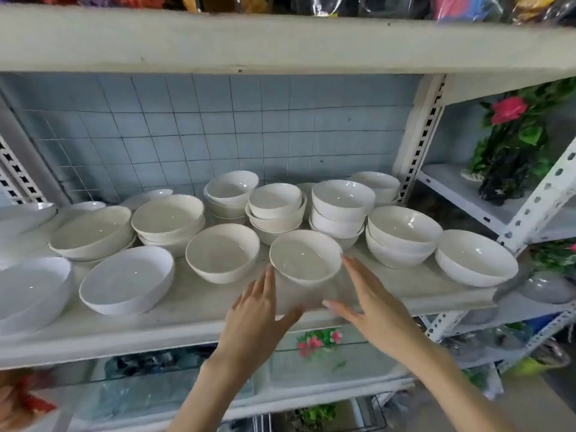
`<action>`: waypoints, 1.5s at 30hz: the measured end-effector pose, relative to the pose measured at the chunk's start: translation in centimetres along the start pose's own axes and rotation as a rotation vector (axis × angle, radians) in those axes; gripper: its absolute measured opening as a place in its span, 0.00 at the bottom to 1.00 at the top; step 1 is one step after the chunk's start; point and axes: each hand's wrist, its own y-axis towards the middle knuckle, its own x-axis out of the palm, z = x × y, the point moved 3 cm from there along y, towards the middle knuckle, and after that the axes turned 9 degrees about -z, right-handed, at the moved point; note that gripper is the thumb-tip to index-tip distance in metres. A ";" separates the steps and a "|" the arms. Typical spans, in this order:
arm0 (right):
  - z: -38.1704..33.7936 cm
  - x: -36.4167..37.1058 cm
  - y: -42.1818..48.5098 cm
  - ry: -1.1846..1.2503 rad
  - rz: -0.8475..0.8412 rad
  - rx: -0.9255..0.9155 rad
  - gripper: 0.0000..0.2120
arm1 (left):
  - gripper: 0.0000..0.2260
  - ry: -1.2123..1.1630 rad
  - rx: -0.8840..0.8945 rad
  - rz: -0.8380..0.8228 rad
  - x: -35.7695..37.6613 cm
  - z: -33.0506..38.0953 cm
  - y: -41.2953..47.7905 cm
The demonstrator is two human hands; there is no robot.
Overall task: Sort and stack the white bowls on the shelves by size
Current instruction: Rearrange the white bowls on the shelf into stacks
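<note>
A single bowl [304, 256] was flanked by the spread, empty left hand [261, 310] and right hand [371, 302]; both palms should be closed evenly under its rim.

Both bare forearms reach up and forward from the bottom of the view, converging slightly. The left hand [258, 310] is flat and edge-on, fingers [267, 282] straight and together, thumb angled inward — nothing gripped. The right hand [371, 302] mirrors it, palm facing left, fingers extended, thumb jutting toward the other thumb (both hands slightly motion-blurred). The palms face each other, apart.
</note>
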 end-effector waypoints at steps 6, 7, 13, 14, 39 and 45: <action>0.8 -0.1 3.2 0.072 -0.037 -0.018 0.43 | 0.43 -0.201 0.000 0.011 0.2 -0.2 2.4; 0.9 0.1 3.6 0.120 -0.041 -0.029 0.43 | 0.43 -0.269 0.007 0.000 0.4 -0.3 2.8; 1.7 0.9 5.1 0.456 0.071 -0.106 0.42 | 0.36 -0.838 0.135 0.005 1.1 -0.9 4.0; 1.7 0.9 5.1 0.488 0.094 -0.109 0.40 | 0.34 -0.888 0.151 0.015 1.0 -0.9 4.0; 4.3 -0.6 -1.9 0.458 0.416 -0.045 0.27 | 0.38 -1.015 0.255 -0.060 1.4 0.1 5.3; 10.3 -3.9 -4.6 0.171 0.581 0.137 0.22 | 0.39 -0.995 0.248 -0.036 1.4 -0.1 5.4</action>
